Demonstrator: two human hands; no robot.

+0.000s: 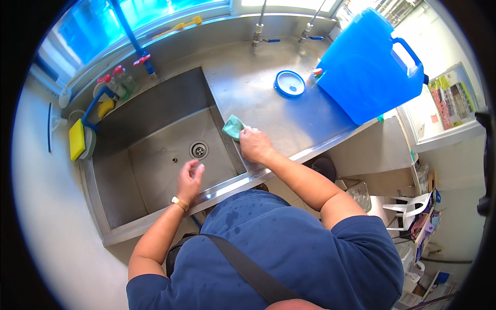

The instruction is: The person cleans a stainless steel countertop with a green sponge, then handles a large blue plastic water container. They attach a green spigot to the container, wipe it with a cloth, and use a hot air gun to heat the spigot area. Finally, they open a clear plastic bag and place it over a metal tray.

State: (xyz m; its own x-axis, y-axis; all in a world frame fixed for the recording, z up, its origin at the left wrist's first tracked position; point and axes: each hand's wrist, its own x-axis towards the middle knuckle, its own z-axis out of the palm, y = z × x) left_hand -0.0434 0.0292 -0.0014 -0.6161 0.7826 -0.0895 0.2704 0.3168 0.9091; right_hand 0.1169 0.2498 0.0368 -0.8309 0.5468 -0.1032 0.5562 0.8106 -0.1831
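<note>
My right hand (pixel 255 145) is closed on a folded pale green cloth (pixel 233 127) at the sink's right edge, where the basin meets the steel counter (pixel 258 98). The cloth's free end sticks out beyond my fingers toward the far left. Over the near rim of the steel sink (pixel 150 155) hovers my left hand (pixel 190 181), its fingers loosely bent and apart, with nothing seen in it. Below the fingers, the round drain (pixel 199 150) shows in the basin floor.
A big blue jerrycan (pixel 367 67) stands at the counter's right, beside a round blue-rimmed lid or dish (pixel 289 83). Spray bottles (pixel 121 82), a blue tap (pixel 146 63) and a yellow sponge (pixel 77 139) line the sink's back and left. White plastic chairs (pixel 411 209) stand behind on the right.
</note>
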